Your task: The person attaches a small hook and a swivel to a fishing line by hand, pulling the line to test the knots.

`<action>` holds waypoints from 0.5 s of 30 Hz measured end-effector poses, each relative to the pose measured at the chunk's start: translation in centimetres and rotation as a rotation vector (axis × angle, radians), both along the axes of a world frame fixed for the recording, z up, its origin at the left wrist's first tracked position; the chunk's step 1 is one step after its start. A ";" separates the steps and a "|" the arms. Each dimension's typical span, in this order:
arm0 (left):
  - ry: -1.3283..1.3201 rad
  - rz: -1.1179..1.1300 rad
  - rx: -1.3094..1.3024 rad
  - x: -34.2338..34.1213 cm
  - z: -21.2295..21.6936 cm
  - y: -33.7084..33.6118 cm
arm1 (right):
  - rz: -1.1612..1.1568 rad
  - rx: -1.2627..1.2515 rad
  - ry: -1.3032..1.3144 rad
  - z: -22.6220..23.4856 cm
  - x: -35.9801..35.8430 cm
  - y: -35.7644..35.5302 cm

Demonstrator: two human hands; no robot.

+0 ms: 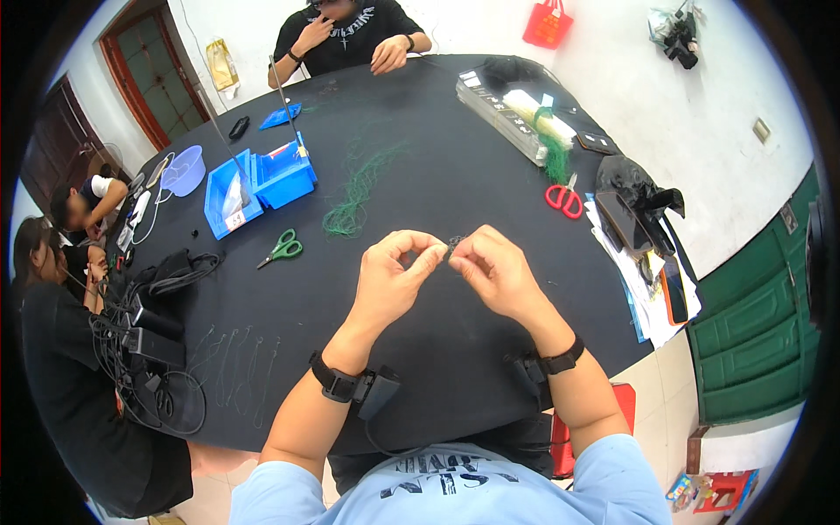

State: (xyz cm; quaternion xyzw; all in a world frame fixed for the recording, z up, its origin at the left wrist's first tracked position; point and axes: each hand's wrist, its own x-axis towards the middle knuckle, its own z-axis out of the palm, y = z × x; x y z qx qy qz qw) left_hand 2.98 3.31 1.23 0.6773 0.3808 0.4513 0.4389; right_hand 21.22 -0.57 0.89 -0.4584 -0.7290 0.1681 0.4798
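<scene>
Beyond left hand, blue bin (packet inside).

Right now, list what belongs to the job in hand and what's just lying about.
In the job:
small dark piece, pinched between left hand and right hand
perhaps the thin strands laid out at left
perhaps the green strands

Apparently lying about:
purple basin
black plastic bag

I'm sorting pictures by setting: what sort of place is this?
Most likely an indoor workroom with a shared worktable: a large dark table bears a tangle of green strands, green-handled scissors and a blue open bin.
</scene>
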 end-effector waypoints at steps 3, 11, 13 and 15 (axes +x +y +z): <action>0.117 0.040 0.264 -0.1 -0.3 0.2 | 0.105 0.081 -0.101 0.2 -0.7 -0.4; 0.177 -0.108 0.378 0.9 -0.3 -1.1 | -0.052 0.073 0.005 0.1 0.3 0.2; 0.168 -0.053 0.356 0.8 0.0 -1.0 | -0.067 0.030 0.023 0.0 0.3 0.3; 0.124 0.051 0.298 0.6 0.0 -0.8 | -0.003 -0.032 -0.020 0.0 0.1 0.1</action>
